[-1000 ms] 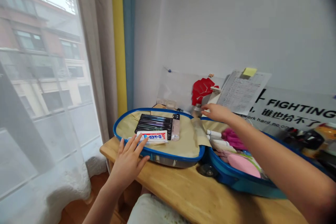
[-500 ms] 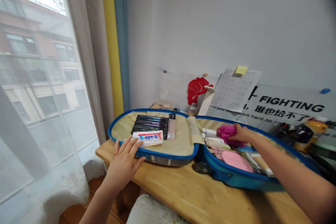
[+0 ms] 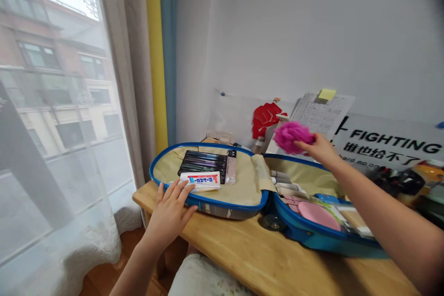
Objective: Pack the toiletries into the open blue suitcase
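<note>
My right hand (image 3: pixel 321 149) is shut on a pink mesh bath puff (image 3: pixel 293 138), holding it in the air above the right half of an open blue-rimmed case (image 3: pixel 222 204). My left hand (image 3: pixel 169 209) lies with its fingers spread on the near rim of the case's left half, touching a white-and-red toothpaste tube (image 3: pixel 200 180). Beside that tube, a flat black pack (image 3: pixel 204 163) and a beige tube (image 3: pixel 231 166) sit on the tan lining. The right half holds white tubes (image 3: pixel 281 178) and a round pink item (image 3: pixel 318 215).
The case rests on a wooden desk (image 3: pixel 239 245) next to a window with a sheer curtain (image 3: pixel 62 148). Behind it stand a red paper fist (image 3: pixel 266 119), a printed sheet (image 3: pixel 321 113) and a FIGHTING poster (image 3: pixel 388 144). Bottles (image 3: pixel 423 180) crowd the right.
My right hand has lifted the pink puff out of the right half of the case, up and toward the wall. My left hand stays on the rim.
</note>
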Motion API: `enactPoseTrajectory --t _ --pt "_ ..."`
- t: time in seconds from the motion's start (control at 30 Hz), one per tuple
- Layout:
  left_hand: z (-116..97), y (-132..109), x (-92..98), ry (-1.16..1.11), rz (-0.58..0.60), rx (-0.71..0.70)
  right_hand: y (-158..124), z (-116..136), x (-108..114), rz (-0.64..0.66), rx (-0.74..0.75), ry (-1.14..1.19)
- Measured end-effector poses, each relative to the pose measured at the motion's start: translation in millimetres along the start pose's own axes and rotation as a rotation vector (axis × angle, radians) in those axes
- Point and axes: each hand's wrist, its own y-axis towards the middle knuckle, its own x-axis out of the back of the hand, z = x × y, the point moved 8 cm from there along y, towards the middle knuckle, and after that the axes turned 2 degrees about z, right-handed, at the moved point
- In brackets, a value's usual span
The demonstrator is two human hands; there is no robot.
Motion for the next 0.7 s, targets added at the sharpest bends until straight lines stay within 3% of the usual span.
enactPoseTrajectory --t 0.17,0.3,0.4,0.53,0.7 --pt "-0.1 -0.6 0.3 0.001 0.01 -0.001 -22.3 123.0 -78.4 0.264 0.198 0.21" --pt "0.0 -0.3 -1.0 0.003 0.034 0.007 -60.0 220.4 -137.9 0.401 0.386 0.281" --pt "-0.3 -0.3 -1.2 0.003 0.039 0.007 -91.5 276.2 -170.4 0.486 0.52 0.298" --pt "-0.7 -0.7 -0.9 0.007 0.034 -0.004 -127.3 316.5 -199.4 0.57 0.657 0.271" --pt "-0.4 -0.1 0.6 0.031 0.014 -0.002 -151.5 325.3 -225.2 0.744 0.766 0.191"
